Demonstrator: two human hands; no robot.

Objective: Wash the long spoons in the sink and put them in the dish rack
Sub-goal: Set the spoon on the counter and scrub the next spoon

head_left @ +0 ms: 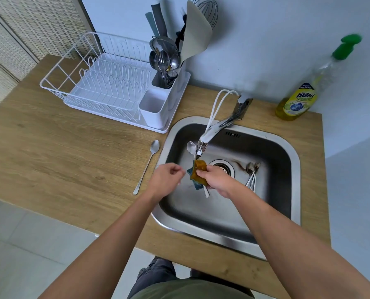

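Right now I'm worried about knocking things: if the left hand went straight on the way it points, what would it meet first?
Probably the sponge, held round a long spoon by the right hand. The left hand points right across the sink, and only a small gap shows, though depth is unclear.

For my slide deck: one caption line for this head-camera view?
Right hand wraps a yellow sponge around a long steel spoon over the stainless sink; left hand beside it.

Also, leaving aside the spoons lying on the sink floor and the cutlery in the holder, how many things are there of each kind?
Long spoons: 2
Sponge: 1
Soap bottle: 1
Dish rack: 1
Total: 5
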